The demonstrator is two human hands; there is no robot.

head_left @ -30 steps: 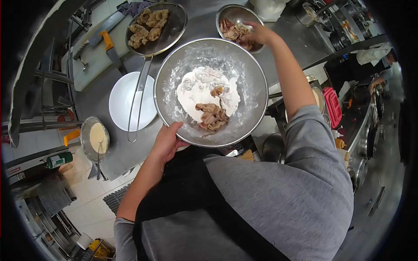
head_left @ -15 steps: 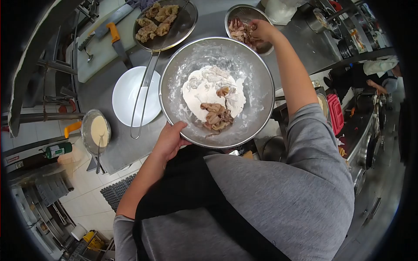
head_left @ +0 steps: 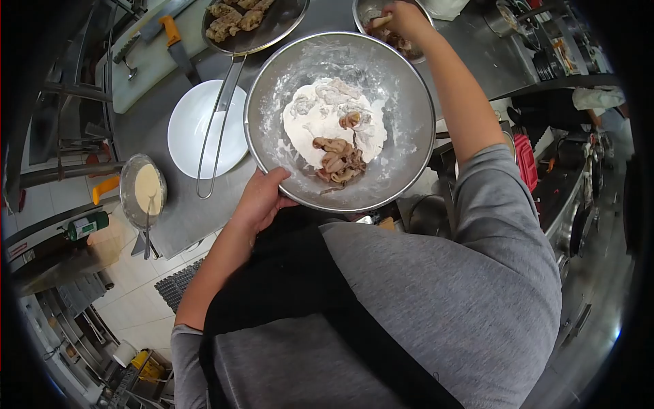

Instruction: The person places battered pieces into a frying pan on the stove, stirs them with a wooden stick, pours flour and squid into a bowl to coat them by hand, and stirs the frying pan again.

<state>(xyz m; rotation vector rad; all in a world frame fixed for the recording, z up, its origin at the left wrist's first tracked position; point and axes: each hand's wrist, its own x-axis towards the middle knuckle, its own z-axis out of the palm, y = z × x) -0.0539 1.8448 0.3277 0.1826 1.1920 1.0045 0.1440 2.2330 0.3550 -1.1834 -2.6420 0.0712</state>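
Observation:
A large steel mixing bowl [head_left: 272, 82] holds white flour [head_left: 306, 126] with a clump of raw, pinkish-brown meat pieces [head_left: 339, 160] on its near side. Another small piece lies half coated in the flour. My left hand [head_left: 262, 201] grips the near-left rim of this bowl, thumb over the edge. Beyond it, my right hand [head_left: 407, 24] reaches down into a smaller metal bowl [head_left: 359, 15], its fingers curled on more of the raw meat pieces [head_left: 402, 45]. The fingertips are partly hidden.
Left of the mixing bowl stand a white bowl [head_left: 187, 146] and a strainer [head_left: 286, 31] with battered pieces [head_left: 228, 24], its long handle across the white bowl. A batter bowl [head_left: 129, 204] with a spoon sits at the table's left edge. An orange-handled knife [head_left: 170, 31] lies by a cutting board [head_left: 133, 92].
My right hand has shifted within the small bowl, its fingers now curled more around the meat pieces. The whole view has tilted, so things sit higher. My left hand keeps its hold.

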